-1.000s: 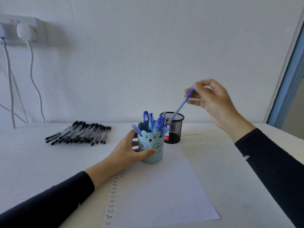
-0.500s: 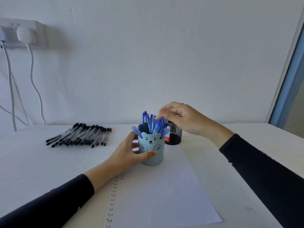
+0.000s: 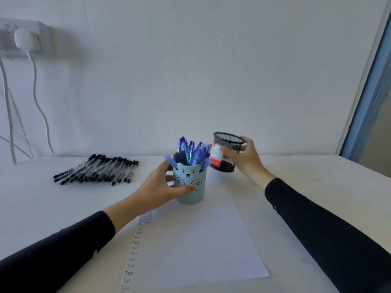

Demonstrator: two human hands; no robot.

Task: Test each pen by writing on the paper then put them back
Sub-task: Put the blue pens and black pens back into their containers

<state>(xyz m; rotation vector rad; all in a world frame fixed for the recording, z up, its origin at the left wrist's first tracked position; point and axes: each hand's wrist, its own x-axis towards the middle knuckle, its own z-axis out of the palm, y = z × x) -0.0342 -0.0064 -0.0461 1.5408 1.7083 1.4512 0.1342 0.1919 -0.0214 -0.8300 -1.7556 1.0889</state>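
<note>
Blue pens (image 3: 191, 153) are all standing in the cup (image 3: 189, 187), which sits at the 12 o'clock edge of the paper (image 3: 201, 240). I read that batch as tested and put back.

- Paper carries a column of "Test" lines (image 3: 132, 252) down its 9 o'clock edge, with a short second column started at the top. So a good share of the writing is done.
- Black pens (image 3: 97, 171) lie in a row on the surface (image 3: 306, 197), at 10 o'clock from the cup and well apart from it. Can't tell if they've been tested. Either way they're not in a holder, so that's what's left.
- Mesh pot (image 3: 227, 153) is at 2 o'clock from the cup, just beside it, and looks empty. It's probably the black pens' home.

Hands:
- Your left hand (image 3: 160, 187) grips the cup, thumb across the front and fingers (image 3: 168, 166) round the 9 o'clock side.
- Your right hand (image 3: 243, 157) is clenched round the pot, which is tilted. Can't tell if its base edge touches the surface.

Changes from earlier:
- A second ago your right hand held one blue pen high above the cup.
- Half a second ago it was down at the pen tops, and the pot stood upright and untouched.
- Now that pen is out of your hand, presumably in the cup, and the hand has moved to the pot and tipped it.
- Left hand and cup haven't moved.
</note>
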